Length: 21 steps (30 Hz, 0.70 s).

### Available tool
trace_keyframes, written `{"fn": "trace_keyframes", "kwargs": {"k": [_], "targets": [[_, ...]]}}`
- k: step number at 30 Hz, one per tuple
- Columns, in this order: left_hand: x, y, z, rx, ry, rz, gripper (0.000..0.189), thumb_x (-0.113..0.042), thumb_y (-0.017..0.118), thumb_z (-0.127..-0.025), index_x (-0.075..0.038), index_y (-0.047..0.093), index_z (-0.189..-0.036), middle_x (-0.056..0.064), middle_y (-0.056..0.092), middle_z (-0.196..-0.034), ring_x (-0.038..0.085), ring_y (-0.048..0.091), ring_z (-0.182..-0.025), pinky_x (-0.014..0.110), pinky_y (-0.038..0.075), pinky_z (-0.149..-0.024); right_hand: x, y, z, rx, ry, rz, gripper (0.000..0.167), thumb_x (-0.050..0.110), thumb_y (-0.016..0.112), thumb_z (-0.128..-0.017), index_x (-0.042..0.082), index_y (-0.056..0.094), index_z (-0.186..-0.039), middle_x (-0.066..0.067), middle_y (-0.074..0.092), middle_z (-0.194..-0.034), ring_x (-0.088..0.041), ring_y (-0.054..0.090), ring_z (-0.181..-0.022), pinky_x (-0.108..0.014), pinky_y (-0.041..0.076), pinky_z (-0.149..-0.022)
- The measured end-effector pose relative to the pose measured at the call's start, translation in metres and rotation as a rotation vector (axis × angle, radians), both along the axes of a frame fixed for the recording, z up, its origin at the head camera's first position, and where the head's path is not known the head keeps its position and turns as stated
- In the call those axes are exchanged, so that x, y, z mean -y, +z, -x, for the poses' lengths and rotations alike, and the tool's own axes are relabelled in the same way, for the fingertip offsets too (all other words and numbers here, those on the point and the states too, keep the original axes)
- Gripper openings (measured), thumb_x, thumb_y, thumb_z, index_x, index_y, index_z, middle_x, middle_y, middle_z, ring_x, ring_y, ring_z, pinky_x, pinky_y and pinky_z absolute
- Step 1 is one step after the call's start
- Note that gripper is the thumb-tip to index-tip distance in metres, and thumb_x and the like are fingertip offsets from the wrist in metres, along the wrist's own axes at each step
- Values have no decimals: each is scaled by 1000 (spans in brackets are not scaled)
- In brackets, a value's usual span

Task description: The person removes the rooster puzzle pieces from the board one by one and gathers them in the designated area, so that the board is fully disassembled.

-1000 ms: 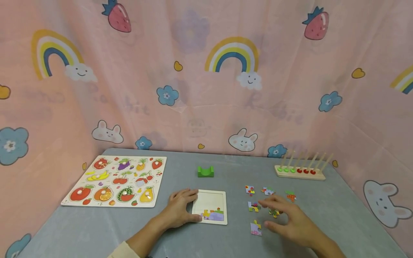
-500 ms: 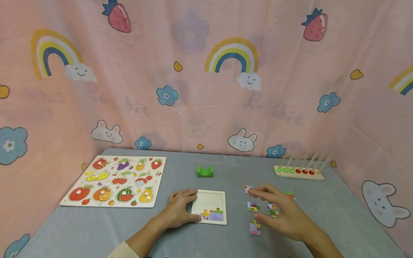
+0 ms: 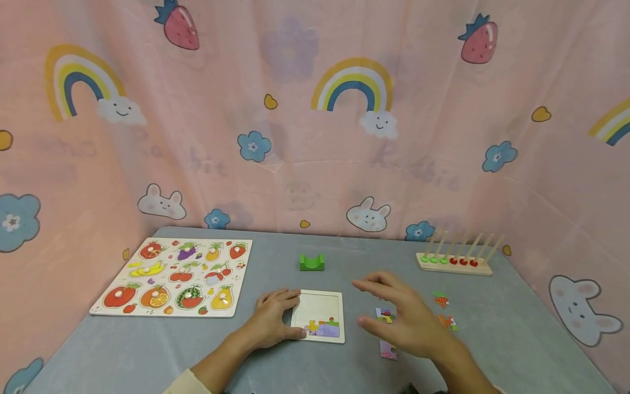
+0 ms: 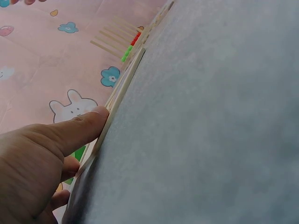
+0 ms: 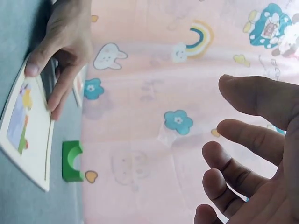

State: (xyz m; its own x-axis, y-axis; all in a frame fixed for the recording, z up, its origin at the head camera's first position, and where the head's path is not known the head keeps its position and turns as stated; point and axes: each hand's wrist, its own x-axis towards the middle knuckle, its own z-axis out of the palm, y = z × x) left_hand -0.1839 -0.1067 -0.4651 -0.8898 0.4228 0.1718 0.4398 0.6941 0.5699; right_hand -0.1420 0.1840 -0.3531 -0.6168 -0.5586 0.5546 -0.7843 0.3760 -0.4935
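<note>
My left hand (image 3: 275,320) holds the left side of a small square wooden puzzle board (image 3: 342,306), thumb at the near corner and fingers at the far one. A few joined jigsaw pieces (image 3: 328,329) lie along the board's near side. My right hand (image 3: 406,317) hovers right of the board, fingers spread and thumb apart. Nothing shows between its fingers (image 5: 254,137) in the right wrist view. Beneath and beside it lie loose jigsaw pieces: one with a purple print (image 3: 388,350), one with yellow (image 3: 385,314) and an orange one (image 3: 447,322). The hand hides others.
A large fruit peg puzzle (image 3: 172,279) lies at the left. Behind the square board stands a green curved block (image 3: 312,263). At the back right is a wooden peg rack (image 3: 455,265) with green and red beads. A printed pink curtain (image 3: 295,137) surrounds the table.
My right hand has moved left and a little up over the loose pieces, toward the board, uncovering the orange piece on the right. The left hand keeps its place on the board.
</note>
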Motion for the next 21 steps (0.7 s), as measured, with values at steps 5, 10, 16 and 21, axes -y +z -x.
{"fn": "trace_keyframes", "kwargs": {"k": [5,10,16,21], "targets": [[0,0,0,-6,2,5,76,-41,83,-73,0,58,-132,5,48,-142,32,33,-135,57,17,-104,13,1,2,32,5,16,53,14,78,-82,12,60,-132,7,55,-116,-16,52,-102,-37,46,-82],[-1,0,0,2,6,7,76,-41,83,-72,0,58,-131,5,48,-142,32,33,-135,57,17,-105,24,-4,7,44,25,42,52,15,77,-83,12,60,-132,7,55,-115,-19,53,-102,-39,46,-82],[-1,0,0,22,9,3,77,-42,83,-72,0,58,-132,5,48,-143,32,33,-135,57,16,-105,36,-16,13,81,10,59,51,17,79,-81,11,62,-129,8,56,-113,-15,52,-99,-36,45,-78],[-1,0,1,22,3,-3,77,-41,83,-73,0,57,-132,5,48,-143,33,33,-135,58,15,-105,44,-27,17,163,4,79,50,20,78,-82,9,63,-129,6,55,-113,-17,51,-102,-38,42,-78]]}}
